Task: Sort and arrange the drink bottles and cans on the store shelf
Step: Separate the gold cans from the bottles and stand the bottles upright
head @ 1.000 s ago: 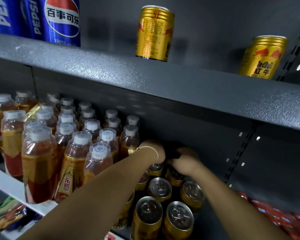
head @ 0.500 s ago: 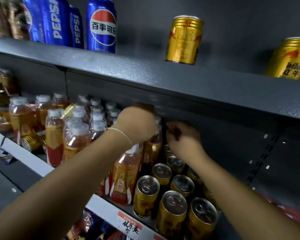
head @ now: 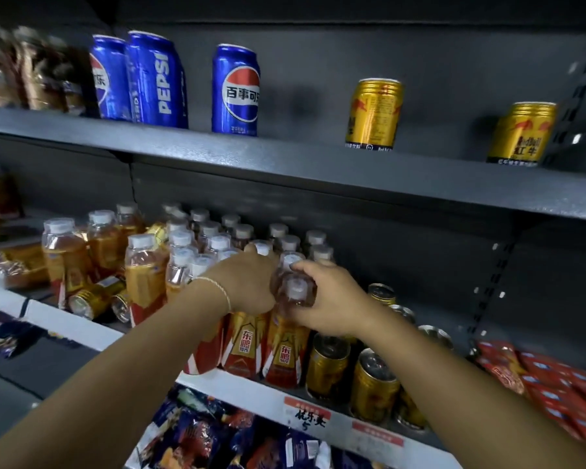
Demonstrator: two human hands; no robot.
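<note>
- the right hand (head: 332, 299) has its fingers curled round the neck of the front bottle (head: 285, 353), just under its white cap (head: 297, 290).
- the left hand (head: 247, 282) sits tight against the same bottle from the other side, a thin bracelet (head: 217, 287) on its wrist. its fingers are hidden behind the bottles, so i cannot tell whether they grip anything.
- the two hands are close together, with only that cap between them.
- the front bottle stands upright at the front edge of the middle shelf (head: 82, 328), in the row of orange tea bottles (head: 180, 262) that fills the shelf to the left and behind.
- just right of it stand the gold cans (head: 372, 387), upright in rows running back.
- further left, two gold cans lie on their sides (head: 92, 297) among the bottles.
- a handwritten price tag (head: 307, 414) is on the shelf edge below the cans.
- on the upper shelf (head: 318, 177) stand three blue pepsi cans (head: 236, 89) and, well apart, two gold red bull cans (head: 374, 113).
- red packets (head: 555, 384) lie at far right, and dark snack packets (head: 200, 434) below.
</note>
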